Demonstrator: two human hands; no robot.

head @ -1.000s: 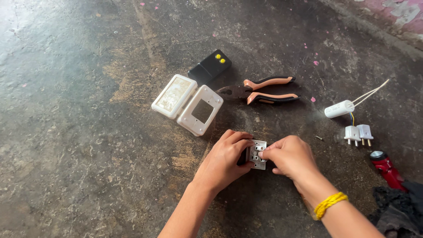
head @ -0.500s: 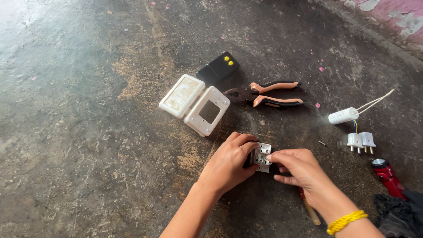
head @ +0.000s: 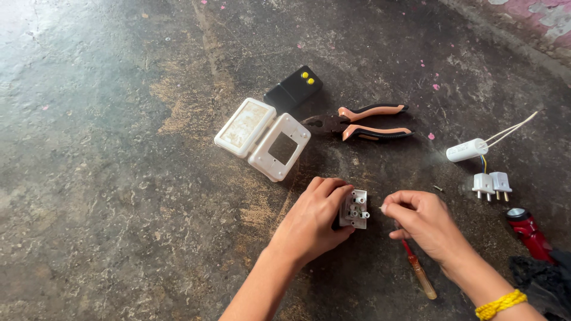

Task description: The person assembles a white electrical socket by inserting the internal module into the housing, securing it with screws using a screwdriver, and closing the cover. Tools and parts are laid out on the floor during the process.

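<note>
The left hand [head: 312, 220] grips a small white socket [head: 354, 209] on the floor [head: 107, 178], fingers curled over its edge. Just beside it, apart from the socket, the right hand [head: 425, 223] pinches its fingertips together; whether they hold anything is too small to tell. A screwdriver [head: 419, 274] lies beneath that hand. Pliers [head: 363, 122] and white box covers [head: 262, 138] lie beyond.

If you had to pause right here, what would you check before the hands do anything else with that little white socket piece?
1. Small white plastic socket insert steadied by left hand: ok.
2. Right hand pinching a small part: cannot tell, too small.
3. Slim screwdriver with red shaft and amber handle close to right hand: ok.
4. Loose small screw lying on dark concrete floor: ok.
5. White square cover frame nearby: ok.
</note>
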